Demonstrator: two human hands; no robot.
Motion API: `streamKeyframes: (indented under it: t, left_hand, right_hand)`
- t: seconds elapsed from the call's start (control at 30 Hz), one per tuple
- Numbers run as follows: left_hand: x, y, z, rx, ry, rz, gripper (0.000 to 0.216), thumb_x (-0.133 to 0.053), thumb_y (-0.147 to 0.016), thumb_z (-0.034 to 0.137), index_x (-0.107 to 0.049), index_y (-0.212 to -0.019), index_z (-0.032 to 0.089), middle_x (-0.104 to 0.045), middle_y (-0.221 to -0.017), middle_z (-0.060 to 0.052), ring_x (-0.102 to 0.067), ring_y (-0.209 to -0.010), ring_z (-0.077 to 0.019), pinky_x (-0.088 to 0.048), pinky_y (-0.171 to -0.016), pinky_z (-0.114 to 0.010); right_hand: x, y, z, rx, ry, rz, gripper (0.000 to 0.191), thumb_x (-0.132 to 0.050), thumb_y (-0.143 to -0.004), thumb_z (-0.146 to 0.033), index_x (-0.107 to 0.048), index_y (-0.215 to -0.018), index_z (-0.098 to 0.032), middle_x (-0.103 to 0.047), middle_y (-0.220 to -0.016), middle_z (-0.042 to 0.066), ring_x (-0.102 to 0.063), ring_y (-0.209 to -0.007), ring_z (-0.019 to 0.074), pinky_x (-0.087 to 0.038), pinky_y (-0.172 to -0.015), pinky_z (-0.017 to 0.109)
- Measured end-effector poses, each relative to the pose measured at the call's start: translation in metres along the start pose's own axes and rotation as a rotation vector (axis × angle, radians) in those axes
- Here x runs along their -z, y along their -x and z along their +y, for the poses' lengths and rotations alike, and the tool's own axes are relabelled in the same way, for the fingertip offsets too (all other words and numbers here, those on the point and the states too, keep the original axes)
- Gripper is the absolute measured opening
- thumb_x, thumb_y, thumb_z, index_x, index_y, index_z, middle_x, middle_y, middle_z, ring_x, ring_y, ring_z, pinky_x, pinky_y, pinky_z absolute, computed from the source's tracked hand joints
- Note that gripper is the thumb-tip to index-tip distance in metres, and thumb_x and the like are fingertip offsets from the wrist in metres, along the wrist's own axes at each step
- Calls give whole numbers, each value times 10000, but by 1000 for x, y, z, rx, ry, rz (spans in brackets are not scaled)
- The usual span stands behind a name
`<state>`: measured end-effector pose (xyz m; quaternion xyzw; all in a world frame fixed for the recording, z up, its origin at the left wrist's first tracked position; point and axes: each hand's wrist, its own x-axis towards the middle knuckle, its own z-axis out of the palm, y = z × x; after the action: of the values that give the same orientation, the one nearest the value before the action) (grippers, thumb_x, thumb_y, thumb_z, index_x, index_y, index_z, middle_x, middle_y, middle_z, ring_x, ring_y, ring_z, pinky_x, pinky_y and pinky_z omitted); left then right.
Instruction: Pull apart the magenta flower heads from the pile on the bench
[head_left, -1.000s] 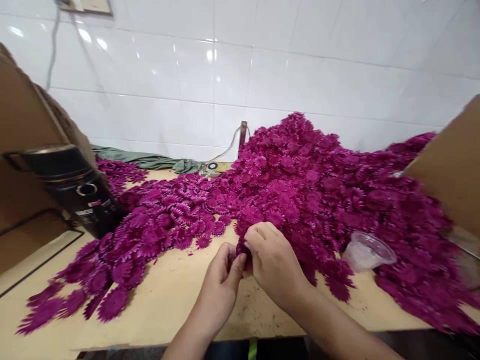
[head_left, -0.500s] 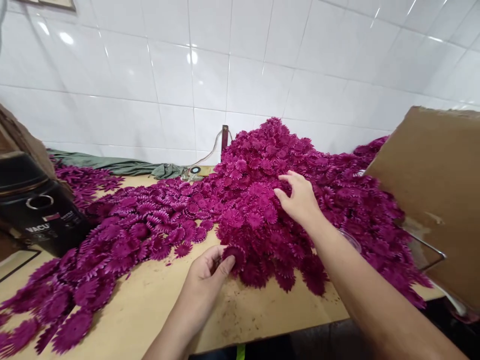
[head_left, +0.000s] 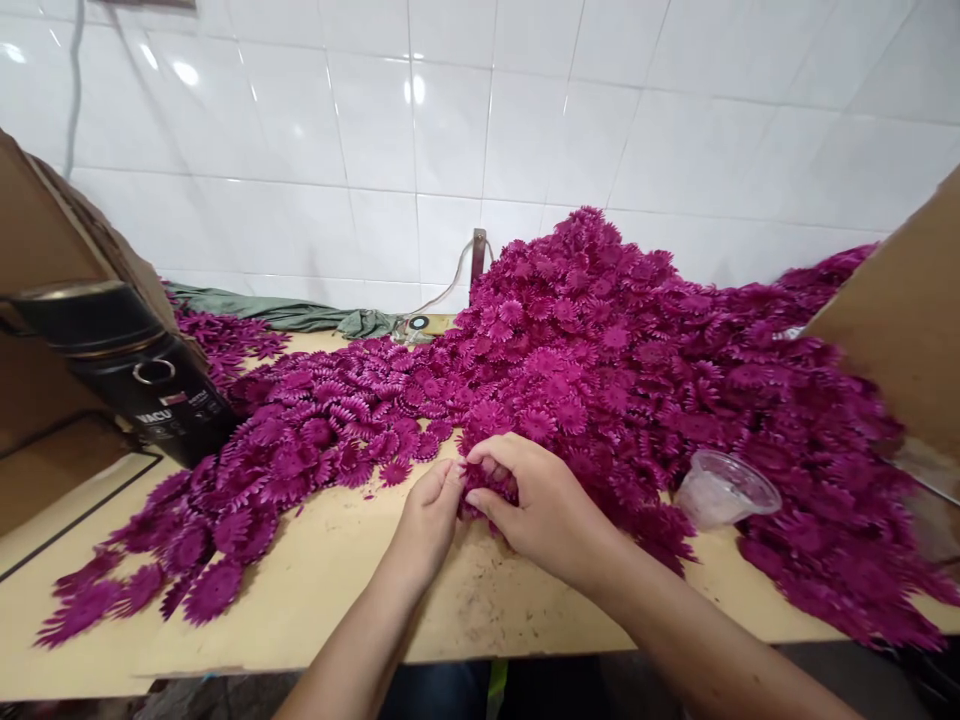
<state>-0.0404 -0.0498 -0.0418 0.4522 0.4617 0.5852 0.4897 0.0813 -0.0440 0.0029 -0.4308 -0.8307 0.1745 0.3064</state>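
My left hand (head_left: 430,508) is low in front of a big heap of magenta flowers (head_left: 585,330), thumb and fingers pinched together. The flower it pinches is mostly hidden behind the fingertips. Close against it on the right is my right hand (head_left: 536,500), its forefinger arched and its thumb apart from it. The right fingertips nearly meet the left ones, and magenta petals show in the gap. I see nothing plainly held in the right hand. The flowers are flat and round with toothed edges.
A trail of loose flowers (head_left: 300,440) spreads left over the tan tabletop (head_left: 322,590). A black vacuum bottle (head_left: 150,380) leans at left beside cardboard (head_left: 52,210). A clear plastic cup (head_left: 724,490) lies tilted at right, near another cardboard sheet (head_left: 892,320). White tiles stand behind.
My right hand has come down from the heap to my left hand, its fingers now beside the left fingertips. The left hand keeps its pinch. The view has shifted, uncovering the plastic cup.
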Motion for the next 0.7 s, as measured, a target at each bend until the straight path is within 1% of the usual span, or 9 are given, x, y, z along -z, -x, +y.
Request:
streamKeyframes:
  t: [0.1, 0.17, 0.23, 0.3, 0.37, 0.43, 0.53, 0.6, 0.7]
  left_hand:
    - [1, 1, -2, -53, -57, -38, 380, -570, -674, 514, -499, -511, 178, -410, -484, 48, -362, -485, -103, -367, -534, -247]
    - [0, 3, -2, -54, -89, -64, 370, -552, -700, 502, -496, -528, 179, -427, -510, 41, -385, -509, -109, -372, -550, -249]
    - [-2, 5, -2, -36, -78, -113, 293, -568, -704, 450, -534, -611, 174, -501, -581, 22, -457, -580, -128, -398, -596, -253]
    - [-2, 6, -2, -25, -29, -135, 218, -604, -680, 383, -571, -729, 173, -590, -711, -9, -536, -714, -160, -425, -695, -271]
    - [-2, 5, 0, -20, 20, -88, 251, -641, -637, 324, -586, -835, 178, -637, -836, -34, -566, -850, -186, -421, -799, -291]
    - [-2, 4, 2, -12, 30, -29, 300, -659, -609, 284, -595, -882, 177, -653, -859, -40, -575, -884, -191, -417, -833, -299]
    - [-5, 4, 9, 4, 16, -64, 227, -641, -618, 281, -612, -808, 160, -653, -746, -29, -582, -765, -178, -448, -754, -293]
    - [-6, 6, 14, 9, 6, -86, 171, -638, -610, 294, -599, -706, 158, -611, -633, -3, -546, -644, -150, -447, -653, -266]
    - [-3, 11, 17, 15, -45, -77, 184, -642, -594, 321, -545, -577, 166, -498, -509, 43, -444, -518, -105, -397, -548, -228]
  right_hand:
    - [-4, 1, 2, 46, 76, 60, 147, -540, -740, -68, -581, -790, -199, -585, -809, 23, -508, -802, 170, -401, -745, 311]
    - [-6, 0, 5, 41, 103, 131, 137, -498, -763, -75, -552, -702, -185, -564, -750, 23, -501, -742, 161, -395, -703, 295]
    - [-7, -3, 8, -3, 84, 179, 153, -480, -771, -95, -502, -648, -182, -534, -690, 10, -486, -666, 144, -384, -644, 275]
    - [-8, -6, 11, -55, 42, 200, 146, -471, -779, -137, -468, -642, -187, -509, -657, -3, -469, -615, 133, -369, -598, 263]
    - [-10, -7, 12, -92, -8, 210, 147, -449, -789, -178, -445, -642, -192, -490, -629, -12, -456, -583, 128, -358, -572, 261]
    - [-11, -8, 12, -134, -83, 220, 159, -431, -789, -211, -425, -630, -197, -457, -581, -25, -437, -544, 122, -346, -540, 256]
    - [-11, -12, 12, -204, -253, 255, 176, -447, -768, -250, -415, -602, -199, -394, -515, -53, -405, -481, 105, -333, -489, 239]
    - [-6, -20, 16, -243, -407, 311, 168, -460, -761, -269, -424, -613, -196, -412, -519, -57, -413, -455, 92, -352, -474, 228]
    - [16, -41, 30, -373, -601, 532, 118, -427, -784, -259, -421, -685, -194, -519, -618, -34, -456, -428, 71, -398, -460, 216]
